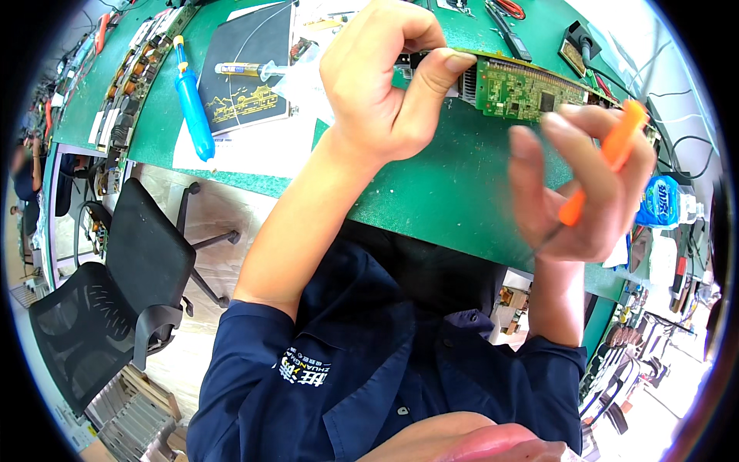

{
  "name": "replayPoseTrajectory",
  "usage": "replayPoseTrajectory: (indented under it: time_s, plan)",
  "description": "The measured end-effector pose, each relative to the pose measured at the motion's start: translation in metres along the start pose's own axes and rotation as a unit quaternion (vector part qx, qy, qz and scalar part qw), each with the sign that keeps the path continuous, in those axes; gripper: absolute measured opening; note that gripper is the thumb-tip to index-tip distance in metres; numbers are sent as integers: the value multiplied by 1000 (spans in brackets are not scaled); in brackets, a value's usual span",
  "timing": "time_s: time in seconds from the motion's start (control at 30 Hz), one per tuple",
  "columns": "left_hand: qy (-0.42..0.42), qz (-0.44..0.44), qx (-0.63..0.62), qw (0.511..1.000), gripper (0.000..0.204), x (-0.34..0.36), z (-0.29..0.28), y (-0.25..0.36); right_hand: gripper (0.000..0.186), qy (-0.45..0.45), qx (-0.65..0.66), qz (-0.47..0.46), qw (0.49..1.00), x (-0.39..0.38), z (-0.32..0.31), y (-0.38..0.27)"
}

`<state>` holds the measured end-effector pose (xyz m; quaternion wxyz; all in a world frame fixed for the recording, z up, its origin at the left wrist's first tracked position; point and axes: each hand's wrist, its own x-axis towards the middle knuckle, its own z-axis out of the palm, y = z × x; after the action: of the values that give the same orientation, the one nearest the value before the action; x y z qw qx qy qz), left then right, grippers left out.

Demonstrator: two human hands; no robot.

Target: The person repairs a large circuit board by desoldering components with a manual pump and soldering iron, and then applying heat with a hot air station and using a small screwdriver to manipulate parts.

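My left hand [389,88] is closed, its thumb pressed on the near left end of a green circuit board [516,94]. The board is tilted up above the green table, with rows of pins and a dark square chip on the face towards me. Close to the board's right part is my right hand [589,181], slightly blurred. Its fingers curl around an orange-handled tool [622,137], which looks like a screwdriver. A thin dark shaft points down and left from the handle, apart from the board.
A blue desoldering pump [193,112], a syringe [250,69] and a black notebook [248,85] lie at the left of the green table [431,192]. A blue bottle [660,202] stands at the right. A black meter probe or pen [508,35] lies behind the board; a black chair [146,246] is at left.
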<state>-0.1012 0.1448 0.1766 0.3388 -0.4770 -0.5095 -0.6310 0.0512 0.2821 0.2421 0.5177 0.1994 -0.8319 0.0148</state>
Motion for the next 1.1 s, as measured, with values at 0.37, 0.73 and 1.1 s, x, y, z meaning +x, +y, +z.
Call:
replayPoseTrajectory:
  time_s: [0.37,0.73,1.1]
  plan:
    - [-9,23,28,999,21,-4,0,-5,21,-180,172,238,939,38,-11,12]
    - [-24,16,5,1000,13,-7,0,1,11,-267,188,265,907,53,-5,12]
    - [-24,52,16,998,16,-3,1,1,13,-287,201,253,902,56,-7,12]
